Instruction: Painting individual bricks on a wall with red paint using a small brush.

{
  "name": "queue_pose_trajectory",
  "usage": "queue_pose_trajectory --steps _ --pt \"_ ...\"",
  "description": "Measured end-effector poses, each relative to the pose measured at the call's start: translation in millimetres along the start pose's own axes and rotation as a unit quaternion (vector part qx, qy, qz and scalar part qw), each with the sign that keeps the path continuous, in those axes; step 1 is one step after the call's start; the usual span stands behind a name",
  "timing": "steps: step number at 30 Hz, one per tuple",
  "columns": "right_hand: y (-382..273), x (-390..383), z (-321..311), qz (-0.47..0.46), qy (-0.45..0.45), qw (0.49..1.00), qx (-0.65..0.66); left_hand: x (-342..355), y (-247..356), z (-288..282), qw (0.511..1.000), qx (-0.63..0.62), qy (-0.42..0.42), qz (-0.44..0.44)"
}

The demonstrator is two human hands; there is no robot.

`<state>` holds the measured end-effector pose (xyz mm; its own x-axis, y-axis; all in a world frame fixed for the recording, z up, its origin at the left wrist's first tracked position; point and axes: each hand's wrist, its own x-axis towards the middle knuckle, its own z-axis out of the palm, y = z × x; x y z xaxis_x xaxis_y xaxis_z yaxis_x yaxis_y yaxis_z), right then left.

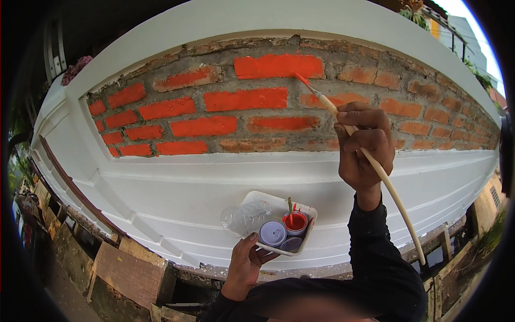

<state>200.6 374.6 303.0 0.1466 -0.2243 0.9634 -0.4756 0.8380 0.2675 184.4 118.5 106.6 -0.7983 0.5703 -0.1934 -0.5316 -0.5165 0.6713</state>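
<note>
My right hand is closed round a long cream-handled paintbrush. Its red-wet bristles touch the lower right part of a bright orange-red brick in the top painted row. My left hand grips the near left edge of a white plastic tray below the wall panel. Inside the tray are an open jar of red paint with a stick standing in it, a purple-lidded jar and a clear plastic bottle that leans out over the left side.
Bricks at the left are painted red; those to the right are bare or faintly coloured, between grey mortar. A white moulded frame surrounds the brick panel. Below lie concrete slabs beside a dark gap. Plants and a railing stand top right.
</note>
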Motion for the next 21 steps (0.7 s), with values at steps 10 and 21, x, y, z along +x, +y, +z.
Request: queue_pose_trajectory --steps 10,21 --pt "8.3 5.0 -6.4 -0.020 -0.005 1.000 -0.019 1.1 -0.7 0.3 1.000 -0.001 -0.005 -0.001" --pt "0.1 -4.3 -4.9 -0.022 -0.059 0.996 -0.067 -2.1 -1.6 -1.7 1.000 -0.007 -0.007 0.002"
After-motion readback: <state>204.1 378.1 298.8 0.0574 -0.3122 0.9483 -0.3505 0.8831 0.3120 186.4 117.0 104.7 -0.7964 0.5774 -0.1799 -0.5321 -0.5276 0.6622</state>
